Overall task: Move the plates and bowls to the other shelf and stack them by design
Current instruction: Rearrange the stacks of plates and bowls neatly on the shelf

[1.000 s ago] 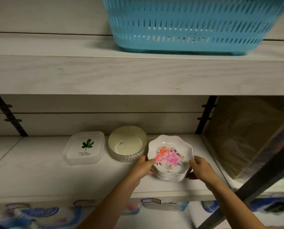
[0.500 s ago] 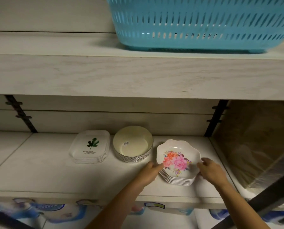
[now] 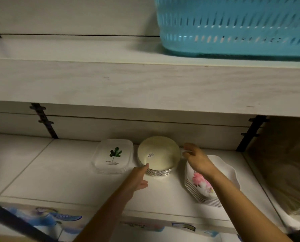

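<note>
Three stacks stand on the lower shelf (image 3: 67, 173). At the left are square white plates with a green leaf (image 3: 113, 156). In the middle is a stack of round cream bowls (image 3: 158, 154) with a silver patterned outside. At the right are scalloped white plates with pink flowers (image 3: 222, 173), partly hidden under my right forearm. My left hand (image 3: 138, 177) is at the bowls' front left, thumb touching the rim. My right hand (image 3: 196, 159) is at the bowls' right side with fingers apart, close to the wall. Neither hand holds anything.
A blue slotted basket (image 3: 233, 27) sits on the upper shelf, whose thick front board (image 3: 145, 84) overhangs the stacks. Black brackets (image 3: 44, 121) stand at the back. A brown wrapped bundle (image 3: 285, 163) fills the space to the right. Printed packages (image 3: 46, 219) lie below.
Both hands have let go of the flowered plate stack and moved left and back to either side of the cream bowls. The view has shifted left.
</note>
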### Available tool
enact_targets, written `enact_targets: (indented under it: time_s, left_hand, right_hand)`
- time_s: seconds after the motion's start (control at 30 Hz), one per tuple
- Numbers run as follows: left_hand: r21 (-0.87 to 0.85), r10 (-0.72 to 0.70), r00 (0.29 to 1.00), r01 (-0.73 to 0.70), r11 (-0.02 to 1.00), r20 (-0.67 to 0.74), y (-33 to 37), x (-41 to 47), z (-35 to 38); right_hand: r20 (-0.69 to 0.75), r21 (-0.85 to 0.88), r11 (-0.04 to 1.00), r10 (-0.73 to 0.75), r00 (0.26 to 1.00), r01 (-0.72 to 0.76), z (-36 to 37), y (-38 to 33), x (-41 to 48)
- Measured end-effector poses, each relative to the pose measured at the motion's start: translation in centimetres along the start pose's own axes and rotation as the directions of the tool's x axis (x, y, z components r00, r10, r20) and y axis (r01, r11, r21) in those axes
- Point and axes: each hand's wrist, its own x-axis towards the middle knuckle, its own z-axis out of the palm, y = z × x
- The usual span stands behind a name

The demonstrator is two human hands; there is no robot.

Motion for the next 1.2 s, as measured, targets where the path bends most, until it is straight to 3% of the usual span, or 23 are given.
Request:
enact_targets:
  time_s: [0.27,0.47,0.63,0.97,1.2]
  left_hand:
    - [-0.189,-0.076,0.997,0.078,0.979,0.02,2.0,3.4,-0.2]
    - [-0.152,-0.043,0.999,0.043,0.987,0.008,2.1,4.4,-0.8]
    - [-0.123,-0.012,1.0,0.013,0.992,0.009,2.1,4.0,-0.9]
    - [-0.083,0.14,0.99,-0.14,0.987,-0.012,4.2,-1.6,-3.5]
    - [-0.025,0.138,0.983,-0.142,0.99,-0.123,2.1,-4.8,-8.6]
  right_hand:
    - [0.082,-0.296,0.953,0.096,0.992,-0.068,2.3,0.0,5.7]
    - [0.169,-0.406,0.905,0.211,0.963,-0.127,3.3,0.5,7.6]
    - [0.166,-0.517,0.852,0.197,0.966,-0.085,3.9,0.6,8.0]
    - [-0.013,-0.424,0.905,0.013,1.0,-0.018,2.3,-2.0,2.8]
    - [0.03,-0.264,0.962,-0.065,0.997,0.071,5.9,-3.7,-2.1]
